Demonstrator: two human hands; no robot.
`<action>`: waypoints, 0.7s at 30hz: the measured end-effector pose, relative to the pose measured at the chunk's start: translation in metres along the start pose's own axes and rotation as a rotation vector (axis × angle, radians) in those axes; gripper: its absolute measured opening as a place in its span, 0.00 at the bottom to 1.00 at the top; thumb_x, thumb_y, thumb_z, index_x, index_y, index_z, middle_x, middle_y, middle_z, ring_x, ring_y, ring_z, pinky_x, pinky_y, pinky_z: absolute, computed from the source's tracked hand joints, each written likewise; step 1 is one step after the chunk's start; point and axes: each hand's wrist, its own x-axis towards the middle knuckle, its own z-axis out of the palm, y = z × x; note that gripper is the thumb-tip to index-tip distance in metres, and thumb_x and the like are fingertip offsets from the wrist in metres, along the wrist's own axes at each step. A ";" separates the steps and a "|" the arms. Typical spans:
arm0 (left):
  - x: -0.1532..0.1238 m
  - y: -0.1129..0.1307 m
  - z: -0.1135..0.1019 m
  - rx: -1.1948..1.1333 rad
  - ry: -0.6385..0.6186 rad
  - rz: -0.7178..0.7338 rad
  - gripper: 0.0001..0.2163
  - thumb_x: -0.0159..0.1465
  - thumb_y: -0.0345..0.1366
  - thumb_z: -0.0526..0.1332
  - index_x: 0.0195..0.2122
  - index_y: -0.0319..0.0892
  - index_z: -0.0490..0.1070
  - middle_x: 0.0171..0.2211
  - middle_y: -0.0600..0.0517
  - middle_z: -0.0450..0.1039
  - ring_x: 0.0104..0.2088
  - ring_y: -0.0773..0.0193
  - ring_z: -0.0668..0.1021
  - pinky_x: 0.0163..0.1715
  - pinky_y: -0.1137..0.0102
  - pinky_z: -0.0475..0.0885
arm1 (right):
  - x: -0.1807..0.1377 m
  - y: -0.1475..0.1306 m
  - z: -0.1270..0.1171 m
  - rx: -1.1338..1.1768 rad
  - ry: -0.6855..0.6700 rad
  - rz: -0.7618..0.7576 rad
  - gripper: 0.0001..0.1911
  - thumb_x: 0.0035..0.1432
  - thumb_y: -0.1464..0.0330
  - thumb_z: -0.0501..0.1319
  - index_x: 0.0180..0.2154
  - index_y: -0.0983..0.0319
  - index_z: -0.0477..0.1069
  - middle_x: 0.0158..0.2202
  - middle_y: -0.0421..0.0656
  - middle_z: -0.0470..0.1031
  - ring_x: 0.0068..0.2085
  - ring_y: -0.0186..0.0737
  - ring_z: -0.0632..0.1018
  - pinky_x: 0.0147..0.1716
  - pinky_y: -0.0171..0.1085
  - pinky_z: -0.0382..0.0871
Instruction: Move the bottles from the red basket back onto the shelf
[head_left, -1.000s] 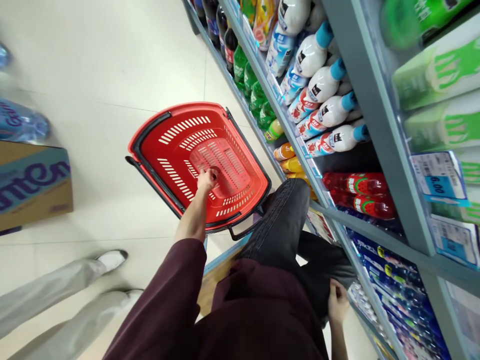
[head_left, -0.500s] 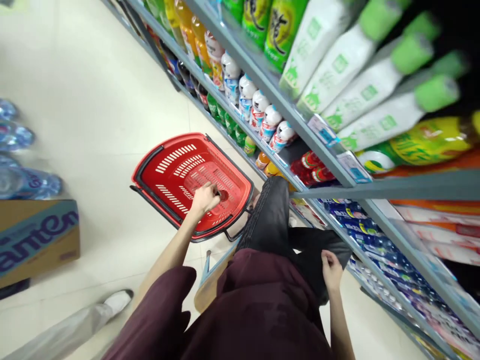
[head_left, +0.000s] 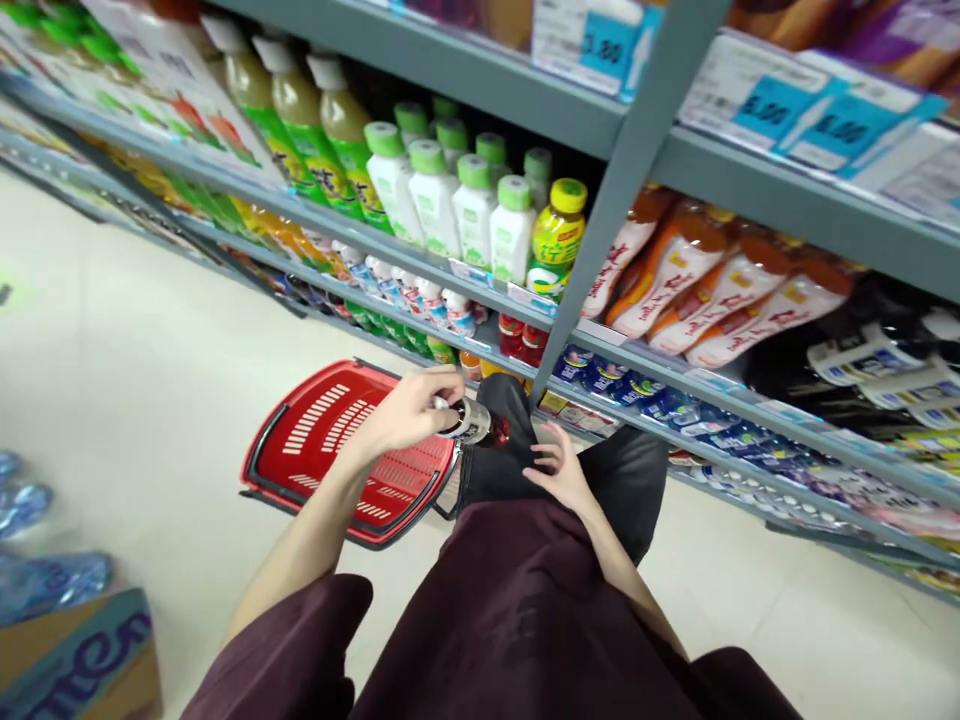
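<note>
Left hand: you are now gripping a can, lifted out of the red basket at near left. Right hand is rising off your lap, fingers spread, toward the can.

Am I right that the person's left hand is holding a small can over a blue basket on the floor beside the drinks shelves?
Not quite: the head view shows the basket is red, not blue. The rest holds: the left hand holds the small can above it, beside the drinks shelves.
</note>
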 end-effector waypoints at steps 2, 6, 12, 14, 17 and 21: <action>0.017 0.023 0.005 -0.015 -0.056 0.067 0.05 0.47 0.32 0.56 0.23 0.42 0.57 0.26 0.54 0.60 0.27 0.66 0.63 0.29 0.68 0.58 | 0.004 -0.008 0.006 0.119 -0.073 -0.039 0.59 0.43 0.63 0.80 0.69 0.44 0.51 0.74 0.48 0.53 0.57 0.46 0.77 0.52 0.47 0.80; 0.052 0.065 0.019 0.021 -0.171 0.174 0.05 0.47 0.32 0.56 0.25 0.42 0.58 0.26 0.54 0.61 0.28 0.64 0.64 0.29 0.68 0.58 | 0.006 -0.024 0.011 0.303 -0.090 -0.045 0.54 0.41 0.63 0.81 0.65 0.52 0.57 0.62 0.50 0.70 0.48 0.44 0.82 0.43 0.43 0.83; 0.104 0.095 0.048 0.001 -0.178 0.360 0.11 0.56 0.33 0.59 0.39 0.42 0.75 0.40 0.49 0.75 0.36 0.59 0.75 0.37 0.68 0.68 | -0.018 -0.041 0.008 0.424 0.073 -0.031 0.38 0.45 0.59 0.79 0.52 0.57 0.63 0.32 0.36 0.78 0.23 0.35 0.77 0.19 0.35 0.74; 0.119 0.092 0.067 -0.122 -0.138 0.349 0.13 0.59 0.35 0.60 0.44 0.41 0.77 0.43 0.47 0.78 0.37 0.59 0.77 0.37 0.68 0.70 | -0.026 -0.045 0.006 0.463 0.124 -0.068 0.36 0.45 0.56 0.78 0.50 0.57 0.65 0.34 0.39 0.80 0.22 0.34 0.76 0.19 0.34 0.73; 0.137 0.084 0.105 -0.464 -0.122 0.254 0.15 0.64 0.41 0.64 0.49 0.40 0.77 0.41 0.45 0.81 0.39 0.56 0.81 0.40 0.66 0.74 | -0.036 -0.049 0.003 0.493 0.178 -0.142 0.31 0.48 0.50 0.75 0.45 0.60 0.68 0.33 0.43 0.81 0.20 0.32 0.74 0.18 0.33 0.70; 0.145 0.079 0.156 -0.963 -0.153 0.108 0.24 0.66 0.50 0.66 0.58 0.41 0.69 0.42 0.44 0.82 0.41 0.54 0.83 0.43 0.63 0.77 | -0.040 -0.051 0.002 0.491 0.315 -0.185 0.28 0.54 0.47 0.71 0.43 0.61 0.70 0.29 0.43 0.79 0.19 0.32 0.71 0.15 0.32 0.66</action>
